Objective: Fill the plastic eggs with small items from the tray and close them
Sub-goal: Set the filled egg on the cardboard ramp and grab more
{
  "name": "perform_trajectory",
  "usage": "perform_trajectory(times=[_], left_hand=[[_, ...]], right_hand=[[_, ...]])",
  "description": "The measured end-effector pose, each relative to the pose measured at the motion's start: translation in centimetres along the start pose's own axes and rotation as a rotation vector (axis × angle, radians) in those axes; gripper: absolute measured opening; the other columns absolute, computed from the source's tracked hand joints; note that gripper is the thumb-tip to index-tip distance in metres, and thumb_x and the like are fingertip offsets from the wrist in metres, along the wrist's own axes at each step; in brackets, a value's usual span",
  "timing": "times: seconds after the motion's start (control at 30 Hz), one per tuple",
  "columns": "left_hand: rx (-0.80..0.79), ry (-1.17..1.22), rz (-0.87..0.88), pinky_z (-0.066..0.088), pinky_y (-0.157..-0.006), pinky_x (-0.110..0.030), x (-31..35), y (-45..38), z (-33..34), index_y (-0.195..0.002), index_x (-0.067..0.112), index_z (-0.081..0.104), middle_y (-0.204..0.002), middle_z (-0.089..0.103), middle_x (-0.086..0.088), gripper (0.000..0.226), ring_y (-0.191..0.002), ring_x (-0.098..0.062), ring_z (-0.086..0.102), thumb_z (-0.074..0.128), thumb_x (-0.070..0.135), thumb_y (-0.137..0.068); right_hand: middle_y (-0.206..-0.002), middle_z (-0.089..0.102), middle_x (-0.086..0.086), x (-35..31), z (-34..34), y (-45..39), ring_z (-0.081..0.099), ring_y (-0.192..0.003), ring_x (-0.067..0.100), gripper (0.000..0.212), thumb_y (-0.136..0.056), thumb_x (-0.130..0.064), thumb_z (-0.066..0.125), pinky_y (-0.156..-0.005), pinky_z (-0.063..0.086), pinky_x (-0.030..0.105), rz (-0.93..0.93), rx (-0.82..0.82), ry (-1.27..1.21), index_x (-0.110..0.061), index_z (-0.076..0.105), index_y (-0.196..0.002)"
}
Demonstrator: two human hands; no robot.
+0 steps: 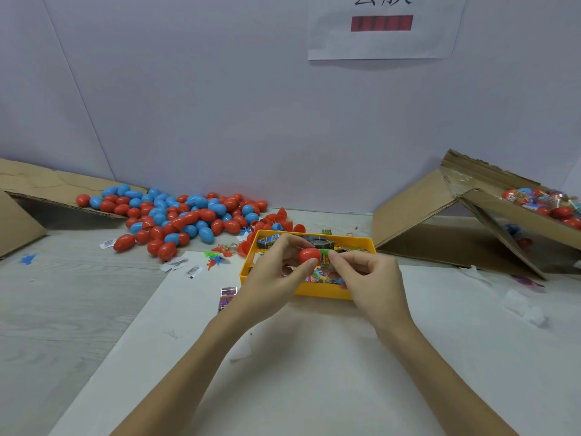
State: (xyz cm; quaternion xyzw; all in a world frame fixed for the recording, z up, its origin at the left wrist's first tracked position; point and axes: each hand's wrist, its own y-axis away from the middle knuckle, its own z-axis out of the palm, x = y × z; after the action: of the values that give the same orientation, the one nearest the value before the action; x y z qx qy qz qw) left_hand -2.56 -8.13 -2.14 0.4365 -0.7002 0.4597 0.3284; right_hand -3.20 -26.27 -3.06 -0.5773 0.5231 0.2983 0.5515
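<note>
Left hand pinches red egg half; right hand pinches green packet above yellow tray. Egg pile behind-left.

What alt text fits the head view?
Over a yellow tray, the left hand holds a red egg half while the right hand pushes a green packet in. Red and blue eggs lie piled behind.
</note>
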Motion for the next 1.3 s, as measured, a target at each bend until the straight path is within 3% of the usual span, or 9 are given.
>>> perform_trajectory(times=[0.17, 0.3, 0.53, 0.83, 1.07, 1.3], left_hand=[[-0.023, 0.061, -0.004, 0.057, -0.092, -0.028, -0.1, 0.0, 0.0, -0.121, 0.020, 0.057, -0.114, 0.072, 0.007, 0.025, -0.108, -0.005, 0.069, 0.067, 0.024, -0.098], [-0.017, 0.128, -0.005, 0.056, -0.087, -0.023, 0.0, 0.0, 0.1, -0.119, 0.019, 0.053, -0.110, 0.075, 0.007, 0.028, -0.107, -0.006, 0.070, 0.070, 0.021, -0.096], [-0.003, 0.107, 0.022, 0.057, -0.095, -0.028, 0.2, -0.1, -0.2, -0.114, 0.021, 0.056, -0.112, 0.071, 0.010, 0.025, -0.110, -0.006, 0.069, 0.072, 0.022, -0.095], [0.069, 0.058, 0.022, 0.058, -0.084, -0.025, 0.4, -0.2, -0.2, -0.112, 0.019, 0.065, -0.103, 0.071, 0.011, 0.021, -0.097, -0.008, 0.069, 0.072, 0.024, -0.094], [0.048, 0.056, 0.021, 0.058, -0.081, -0.021, 0.3, -0.2, -0.3, -0.112, 0.022, 0.064, -0.100, 0.069, 0.020, 0.018, -0.093, -0.004, 0.070, 0.070, 0.025, -0.095], [0.047, 0.091, -0.003, 0.060, -0.078, -0.023, 0.2, -0.3, -0.2, -0.111, 0.022, 0.065, -0.099, 0.071, 0.015, 0.019, -0.088, -0.008, 0.072, 0.069, 0.030, -0.094]], right_hand=[[-0.081, 0.078, -0.014, -0.3, 0.3, 0.2, 0.074, -0.081, 0.005, 0.013, -0.097, -0.035, 0.068, -0.073, 0.062, 0.026, 0.017, -0.010, -0.046, -0.033, 0.079, -0.091], [-0.087, 0.079, -0.004, -0.9, 0.4, 0.2, 0.076, -0.083, 0.014, 0.022, -0.099, -0.038, 0.063, -0.069, 0.063, 0.031, 0.087, -0.043, -0.168, -0.024, 0.079, -0.099], [-0.095, 0.079, -0.001, -1.2, 0.3, 0.4, 0.075, -0.091, 0.011, 0.015, -0.091, -0.019, 0.076, -0.067, 0.058, 0.020, 0.109, -0.078, -0.317, -0.015, 0.077, -0.105], [-0.093, 0.078, -0.008, -1.0, 0.0, 0.2, 0.074, -0.092, 0.007, 0.010, -0.091, -0.018, 0.077, -0.071, 0.059, 0.019, 0.018, -0.047, -0.254, -0.024, 0.077, -0.099], [-0.096, 0.079, -0.007, -0.8, 0.1, 0.3, 0.075, -0.094, 0.011, 0.012, -0.089, -0.021, 0.079, -0.078, 0.063, 0.030, 0.015, -0.082, -0.234, -0.026, 0.079, -0.100], [-0.097, 0.078, -0.012, -1.0, 0.3, 0.4, 0.073, -0.097, 0.006, 0.016, -0.090, -0.019, 0.078, -0.078, 0.061, 0.023, -0.031, -0.055, -0.233, -0.028, 0.078, -0.104]])
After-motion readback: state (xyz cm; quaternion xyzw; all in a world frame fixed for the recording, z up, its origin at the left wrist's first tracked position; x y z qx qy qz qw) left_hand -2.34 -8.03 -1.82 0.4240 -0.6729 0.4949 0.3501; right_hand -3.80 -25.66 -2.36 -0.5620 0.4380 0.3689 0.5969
